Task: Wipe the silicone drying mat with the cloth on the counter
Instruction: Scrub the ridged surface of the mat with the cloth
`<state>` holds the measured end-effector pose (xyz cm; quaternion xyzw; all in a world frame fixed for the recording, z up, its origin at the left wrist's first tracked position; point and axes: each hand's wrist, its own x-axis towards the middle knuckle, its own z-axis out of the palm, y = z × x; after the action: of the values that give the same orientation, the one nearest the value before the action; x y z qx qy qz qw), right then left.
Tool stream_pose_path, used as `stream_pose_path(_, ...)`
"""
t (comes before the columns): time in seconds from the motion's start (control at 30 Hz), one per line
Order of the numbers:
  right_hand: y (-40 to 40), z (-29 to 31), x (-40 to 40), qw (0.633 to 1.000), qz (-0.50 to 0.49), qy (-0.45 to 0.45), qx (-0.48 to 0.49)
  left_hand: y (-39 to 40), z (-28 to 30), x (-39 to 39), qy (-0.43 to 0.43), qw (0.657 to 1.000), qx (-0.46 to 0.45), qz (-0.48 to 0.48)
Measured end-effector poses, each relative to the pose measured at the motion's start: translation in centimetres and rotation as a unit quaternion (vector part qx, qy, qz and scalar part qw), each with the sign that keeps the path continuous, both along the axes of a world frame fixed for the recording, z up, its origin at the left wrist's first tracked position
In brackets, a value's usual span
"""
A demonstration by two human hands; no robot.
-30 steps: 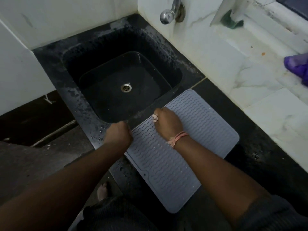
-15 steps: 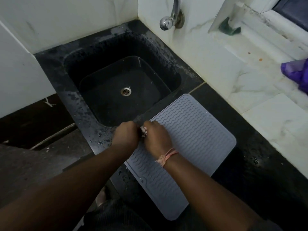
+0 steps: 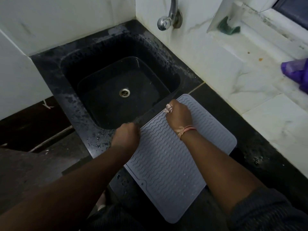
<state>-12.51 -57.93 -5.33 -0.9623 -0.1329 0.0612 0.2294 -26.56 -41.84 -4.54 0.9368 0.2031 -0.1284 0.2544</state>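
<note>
Grey rectangular silicone drying mat [image 3: 175,157] with wavy ridges lies flat on the black stone counter [image 3: 260,157], just right of the sink, its far-left edge running along the sink rim. Right hand [image 3: 179,114] sits on the mat's far corner, fingers curled tight round a small pale pinkish cloth [image 3: 169,108], only a wad of it poking out past the knuckles. Left hand [image 3: 127,136] is at the mat's left edge, fingers curled under; it looks to be pinching the edge to pin it, though the fingertips are hidden so cannot tell for sure. An orange thread band [image 3: 185,130] is on the right wrist.

Step in hand, judged: wiping along the sink-side edge. To do it well, keep the left hand holding the mat down so it doesn't slide or buckle, and press the cloth into the grooves, stroking along the wave lines. Work edge to middle, towards the near end. The cloth is bunched small, so many overlapping passes are needed. Small droplets are visible on the near half, so plenty is left.

Containers: black square sink basin [image 3: 120,84] holds no items, only a metal drain [image 3: 124,92] at the centre, and the rim is speckled wet. A chrome tap [image 3: 168,19] is on the wall above, a purple plastic bag [image 3: 296,72] on the white marble ledge [image 3: 233,67] at right; its contents are not visible
</note>
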Motion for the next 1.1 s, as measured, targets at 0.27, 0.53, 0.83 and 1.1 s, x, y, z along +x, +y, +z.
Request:
stream_pose_path(0.27, 2.9, -1.1, -8.6, 0.992, 0.114, 0.023, 0.056, -0.8, 0.2, -0.3, -0.071, 0.997, 0.007, -0.029)
stream_pose_path(0.53, -0.8, -0.6, -0.4, 0.997, 0.079, -0.019, 0.016, -0.4, -0.3, 0.7, -0.035, 0.999, -0.001, -0.033)
stream_pose_path(0.83, -0.6, -0.1, -0.2, 0.998, 0.047, 0.016, 0.042, -0.7, -0.3, 1.5, -0.028, 0.999, -0.029, -0.018)
stream_pose_path(1.1, 0.6, -1.2, -3.6, 0.991, 0.115, 0.036, 0.054, -0.8, -1.3, 2.0, -0.075, 0.995, 0.003, -0.066)
